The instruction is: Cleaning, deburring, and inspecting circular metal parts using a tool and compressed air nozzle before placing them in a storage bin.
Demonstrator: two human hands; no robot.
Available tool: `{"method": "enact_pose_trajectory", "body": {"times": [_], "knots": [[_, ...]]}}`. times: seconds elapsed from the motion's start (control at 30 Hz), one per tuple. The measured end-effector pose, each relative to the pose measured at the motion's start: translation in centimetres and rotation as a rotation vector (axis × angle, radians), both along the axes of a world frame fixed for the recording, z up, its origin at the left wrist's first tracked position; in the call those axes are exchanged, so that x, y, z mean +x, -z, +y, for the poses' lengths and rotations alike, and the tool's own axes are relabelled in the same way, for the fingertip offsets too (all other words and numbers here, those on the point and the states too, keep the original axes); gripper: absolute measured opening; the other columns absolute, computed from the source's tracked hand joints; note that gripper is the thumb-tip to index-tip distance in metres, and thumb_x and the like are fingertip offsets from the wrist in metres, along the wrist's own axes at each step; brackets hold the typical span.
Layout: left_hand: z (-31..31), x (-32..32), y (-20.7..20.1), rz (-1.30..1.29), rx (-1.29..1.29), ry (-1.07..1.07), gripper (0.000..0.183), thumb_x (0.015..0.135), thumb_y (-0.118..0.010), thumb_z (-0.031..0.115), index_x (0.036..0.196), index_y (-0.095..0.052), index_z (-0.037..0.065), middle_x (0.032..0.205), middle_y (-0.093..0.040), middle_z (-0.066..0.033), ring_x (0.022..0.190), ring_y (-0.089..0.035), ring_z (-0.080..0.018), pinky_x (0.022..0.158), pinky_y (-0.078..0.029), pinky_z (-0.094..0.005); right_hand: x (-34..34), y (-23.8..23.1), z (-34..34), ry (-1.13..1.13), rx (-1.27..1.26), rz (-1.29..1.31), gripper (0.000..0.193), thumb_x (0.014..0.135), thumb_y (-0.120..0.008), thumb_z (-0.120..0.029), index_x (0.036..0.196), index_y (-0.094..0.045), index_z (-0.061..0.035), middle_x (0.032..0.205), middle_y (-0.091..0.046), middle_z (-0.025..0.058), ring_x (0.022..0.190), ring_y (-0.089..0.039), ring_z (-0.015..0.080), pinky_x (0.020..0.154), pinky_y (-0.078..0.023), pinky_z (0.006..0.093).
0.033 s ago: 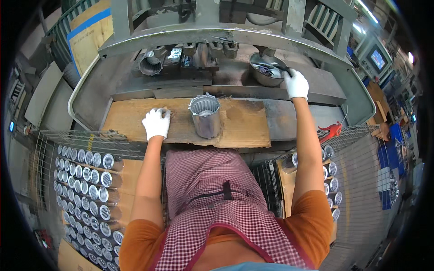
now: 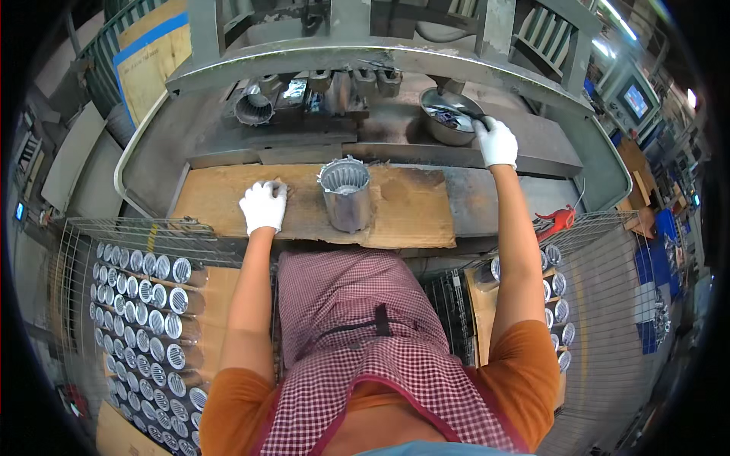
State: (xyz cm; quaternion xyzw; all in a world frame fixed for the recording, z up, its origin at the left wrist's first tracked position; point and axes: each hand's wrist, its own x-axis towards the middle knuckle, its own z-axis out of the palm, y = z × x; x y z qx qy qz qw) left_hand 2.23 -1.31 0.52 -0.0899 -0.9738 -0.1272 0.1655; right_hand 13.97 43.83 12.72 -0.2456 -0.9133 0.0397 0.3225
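Note:
My right hand (image 2: 499,142), in a white glove, is closed around a dark handle (image 2: 479,118) that reaches into a round metal pot (image 2: 450,137). The handle's far end lies in the pot among dark, shiny contents, so its kind cannot be made out. My left hand (image 2: 263,207), also gloved in white, rests with curled fingers on a brown cardboard sheet (image 2: 411,205); whatever its fingers may enclose is hidden. Between my hands, a hollow metal cylinder (image 2: 347,201) with a finned inside and a jagged rim stands upright on the cardboard, touched by neither hand.
A similar finned cylinder (image 2: 253,109) lies on the machine bed under a heavy grey crossbeam (image 2: 342,59). Wire cages flank me; the left one holds rows of metal cylinders (image 2: 176,327), the right one several more (image 2: 560,310). A red-handled tool (image 2: 559,220) hangs at the right cage.
My right hand has shifted very slightly left with the handle. My left hand and the upright cylinder have not moved.

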Motion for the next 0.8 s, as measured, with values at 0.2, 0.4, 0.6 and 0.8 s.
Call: {"method": "enact_pose_trajectory", "body": {"times": [0.2,0.4,0.6,0.8], "knots": [[-0.7,-0.1,0.9,0.052,0.042,0.029,0.035,0.088,-0.053,0.043,0.097,-0.07,0.014,0.108,-0.063,-0.0094,0.103,-0.057,-0.029,0.087,-0.042,-0.0443,0.5,1.4,-1.2,-0.045,-0.011,0.073,0.029,0.087,-0.056,-0.038,0.102,-0.07,-0.0174,0.092,-0.068,0.0143,0.088,-0.064,0.0324,0.078,-0.05,0.0419],[-0.3,0.0,0.7,0.06,0.057,0.02,0.034,0.087,-0.054,0.042,0.096,-0.07,0.014,0.105,-0.064,-0.0083,0.102,-0.057,-0.0281,0.087,-0.042,-0.044,-0.8,-1.2,-8.6,-0.494,-0.109,0.507,0.024,0.084,-0.065,-0.024,0.103,-0.07,-0.01,0.085,-0.068,0.0147,0.079,-0.065,0.0298,0.072,-0.05,0.0372],[-0.4,-0.1,0.9,0.059,0.066,0.029,0.033,0.088,-0.053,0.042,0.097,-0.07,0.015,0.107,-0.064,-0.0078,0.104,-0.056,-0.028,0.088,-0.041,-0.0442,-8.0,-5.2,-15.9,-0.676,0.216,0.376,0.027,0.086,-0.061,-0.032,0.095,-0.07,-0.009,0.085,-0.068,0.0145,0.077,-0.064,0.032,0.07,-0.049,0.0401],[-0.7,0.0,0.8,0.076,0.132,0.034,0.032,0.089,-0.054,0.04,0.094,-0.07,0.014,0.107,-0.065,-0.0101,0.103,-0.057,-0.0298,0.088,-0.044,-0.0436,-10.4,-6.5,-15.0,-0.403,0.097,0.378,0.029,0.086,-0.057,-0.037,0.085,-0.07,-0.011,0.077,-0.066,0.0171,0.075,-0.064,0.0348,0.069,-0.05,0.045]]}}
